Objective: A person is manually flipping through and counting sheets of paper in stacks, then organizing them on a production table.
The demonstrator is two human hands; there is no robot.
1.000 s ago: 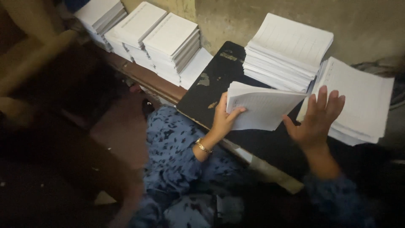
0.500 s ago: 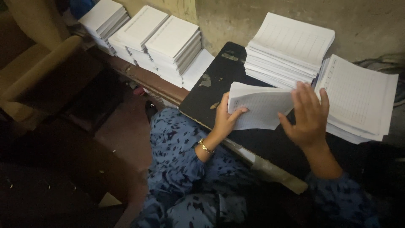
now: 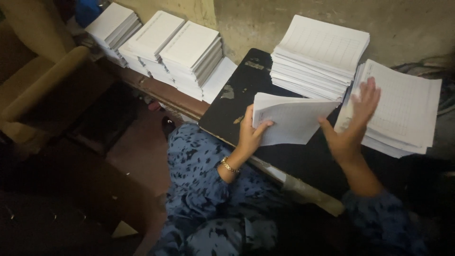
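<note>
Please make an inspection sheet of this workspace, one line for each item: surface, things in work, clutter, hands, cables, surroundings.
Surface: black board, paint worn off in patches, used as a desk.
Things in work: folded bundle of ruled sheets; ruled stack at right; taller ruled stack behind.
Clutter: row of white paper stacks along the wall at left.
Hands: left hand grips the bundle's edge, with a bracelet at the wrist; right hand is open with fingers spread, over the right stack's near edge and blurred.
Cables: dark cords, dim, by the wall at right.
Surroundings: rough plaster wall; tan armrest; reddish floor.
</note>
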